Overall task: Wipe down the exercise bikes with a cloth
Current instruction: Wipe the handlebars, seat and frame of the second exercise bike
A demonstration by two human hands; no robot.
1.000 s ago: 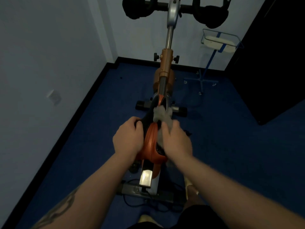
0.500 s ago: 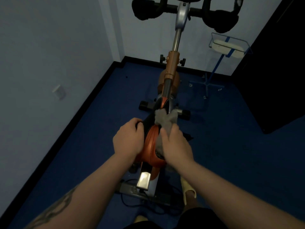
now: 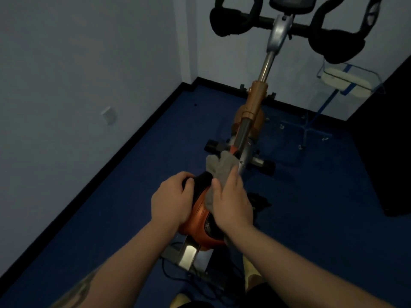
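your left hand [image 3: 170, 202] gripped the left side of the bike's saddle [image 3: 201, 221], fingers curled over its black front edge, the palm against the orange shell. your right hand [image 3: 232, 203] lay on the saddle's right side with the grey cloth [image 3: 219, 166] under it — fingers fairly straight and close together, pressing the cloth down onto the saddle rather than pinching it. the free end of the cloth bunched up just beyond the saddle's nose, touching the lower part of the grey frame tube [image 3: 243, 135] that ran away from the saddle toward the handlebars. farther along from the saddle, that tube entered an orange sleeve [image 3: 256, 97], then a thin silver post [image 3: 266, 65], and ended at the black handlebars [image 3: 287, 23] with a console between them. the front stabiliser bar [image 3: 240, 155] sat on the blue floor [image 3: 124, 181] just past the saddle's nose. behind the saddle, toward you, a shiny metal bracket [image 3: 188, 256] showed below it, with black cables lying on the floor around the rear base. to the saddle's far right, near the wall, stood a blue-legged stand with a clear tray [image 3: 349, 80] — something pale lay in it, too dim to tell what. a white wall plate [image 3: 109, 115] sat on the wall well to the saddle's left.
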